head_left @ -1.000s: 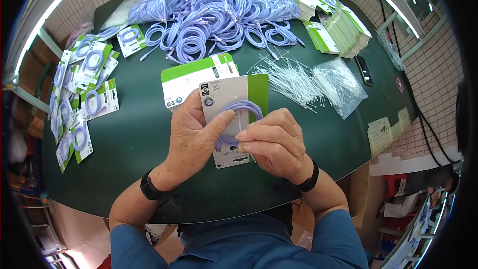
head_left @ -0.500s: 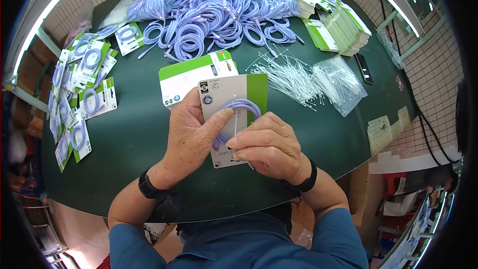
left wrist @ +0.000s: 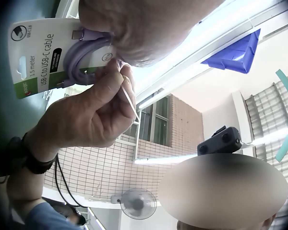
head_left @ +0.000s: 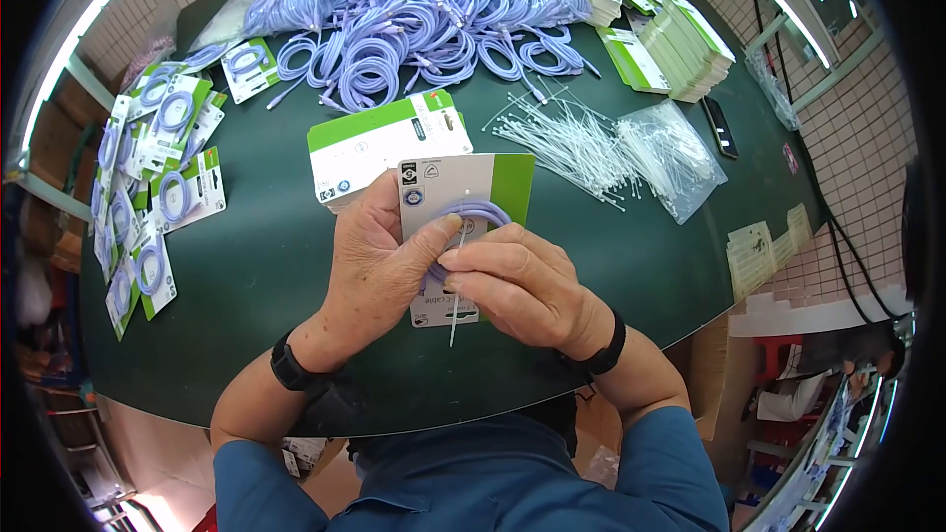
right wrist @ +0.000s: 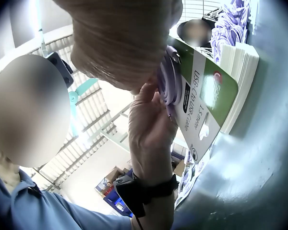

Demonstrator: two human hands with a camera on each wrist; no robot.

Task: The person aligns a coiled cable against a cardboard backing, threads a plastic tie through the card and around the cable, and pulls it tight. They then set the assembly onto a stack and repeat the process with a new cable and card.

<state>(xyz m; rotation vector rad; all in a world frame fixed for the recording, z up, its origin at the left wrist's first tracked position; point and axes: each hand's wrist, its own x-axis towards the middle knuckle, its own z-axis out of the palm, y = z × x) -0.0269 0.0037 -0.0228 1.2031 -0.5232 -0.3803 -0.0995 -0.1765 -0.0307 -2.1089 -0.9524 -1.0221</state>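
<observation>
In the head view my left hand [head_left: 370, 261] holds a white and green cable card [head_left: 458, 177] over the table, its thumb pressing a coiled lilac USB-C cable [head_left: 480, 209] against the front. My right hand [head_left: 532, 286] pinches a thin white cable tie [head_left: 453, 325] between thumb and fingers at the coil. The tie's tail sticks out below the fingertips. From the left wrist, the coil lies along the printed face of the card [left wrist: 38, 52], with the tie [left wrist: 130, 100] coming out of the right hand's pinch. Right fingers hide part of the coil.
Behind the held card sits a stack of blank cards [head_left: 330, 158]. Loose cable ties [head_left: 567, 143], a bag of ties [head_left: 675, 158] and a phone [head_left: 721, 128] lie right. Lilac cables [head_left: 404, 10] heap at the back; cards with cables [head_left: 177, 197] spread left; more cards [head_left: 690, 44] stand back right.
My right hand has shifted left across the card, pulling the tie. The tie's tail, which pointed down to the right, now points almost straight down. My left hand keeps its grip.
</observation>
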